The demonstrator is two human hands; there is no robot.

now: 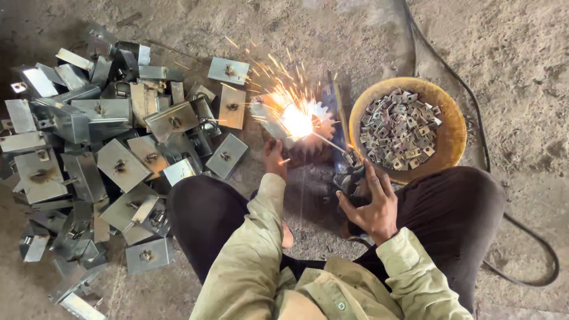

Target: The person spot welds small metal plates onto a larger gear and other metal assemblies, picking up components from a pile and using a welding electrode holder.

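My right hand (372,204) grips a dark welding electrode holder (348,172) whose thin rod reaches up to a bright arc with flying sparks (298,118). My left hand (274,157) holds the edge of a grey metal plate piece (267,118) right beside the arc. The piece rests on a toothed gear-like block (323,127) on the ground. I squat with dark trousers and pale green sleeves.
A large heap of grey folded metal plates (101,154) with welded tabs covers the ground at left. A yellow round basin (441,101) of several small metal brackets sits at upper right. A black cable (474,106) runs along the right on the dirt floor.
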